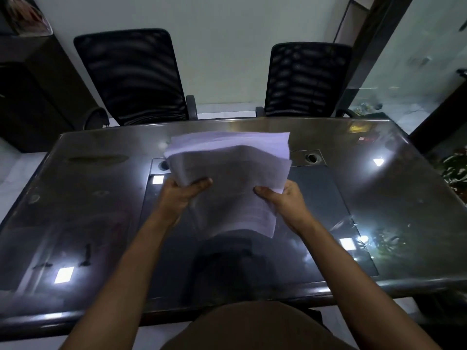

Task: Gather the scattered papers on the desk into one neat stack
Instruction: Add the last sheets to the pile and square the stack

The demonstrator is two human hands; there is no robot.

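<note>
A loose bundle of white printed papers [230,170] is held up above the middle of the glass-topped desk [83,198]. My left hand [182,193] grips the bundle's left side, thumb on top of the sheets. My right hand [283,198] grips the right side, thumb pressed on the front sheet. The sheets are uneven: their far edges fan out and the lower edge hangs toward me. I see no other paper lying on the desk.
Two black mesh chairs [134,77] [305,79] stand behind the desk's far edge. A round cable hole [312,157] sits right of the papers. A dark cabinet [30,92] is at far left, glass wall and plants [454,170] at right.
</note>
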